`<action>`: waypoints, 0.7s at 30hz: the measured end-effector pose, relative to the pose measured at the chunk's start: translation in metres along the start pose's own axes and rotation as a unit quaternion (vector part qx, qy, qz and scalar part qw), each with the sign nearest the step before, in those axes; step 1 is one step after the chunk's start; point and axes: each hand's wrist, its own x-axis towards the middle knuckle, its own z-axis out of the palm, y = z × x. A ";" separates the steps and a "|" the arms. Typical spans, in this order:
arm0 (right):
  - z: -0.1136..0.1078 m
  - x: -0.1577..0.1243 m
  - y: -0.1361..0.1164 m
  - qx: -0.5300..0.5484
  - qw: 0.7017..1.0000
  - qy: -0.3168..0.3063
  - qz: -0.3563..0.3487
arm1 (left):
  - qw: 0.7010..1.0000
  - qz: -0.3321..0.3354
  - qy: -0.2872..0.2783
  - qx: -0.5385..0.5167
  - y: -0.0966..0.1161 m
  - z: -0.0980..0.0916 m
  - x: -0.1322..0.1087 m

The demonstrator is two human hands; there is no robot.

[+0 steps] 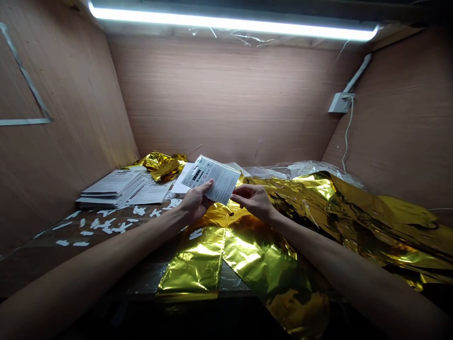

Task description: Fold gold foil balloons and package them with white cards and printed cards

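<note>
My left hand [196, 200] is closed on a clear plastic packet with a printed white sheet inside [215, 178], held tilted above the table. My right hand [254, 199] pinches the packet's lower right corner. Under both hands lies a folded gold foil sheet [198, 262], with a second folded piece [262, 264] beside it. A large crumpled gold foil sheet [357, 212] spreads away to the right.
A stack of printed leaflets [111, 189] lies at the left, a single leaflet [150, 193] next to it. A crumpled gold foil ball [164, 165] sits at the back. White tape scraps [102, 224] dot the table. Wooden walls enclose the booth; a socket box [340, 102] hangs right.
</note>
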 end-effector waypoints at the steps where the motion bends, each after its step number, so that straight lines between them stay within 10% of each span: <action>1: 0.001 -0.001 0.000 -0.034 0.999 0.011 -0.024 | 1.000 -0.004 0.003 -0.002 0.000 0.000 0.000; 9: -0.004 -0.005 0.001 -0.442 0.858 -0.008 -0.261 | 0.999 -0.002 -0.025 0.020 -0.002 -0.012 0.003; 16: -0.011 0.003 -0.002 -0.480 0.815 -0.016 -0.324 | 0.997 -0.023 -0.006 0.074 0.006 -0.010 0.001; 21: -0.015 0.013 -0.003 -0.520 0.761 -0.138 -0.363 | 0.992 0.036 -0.020 0.120 0.007 -0.005 0.005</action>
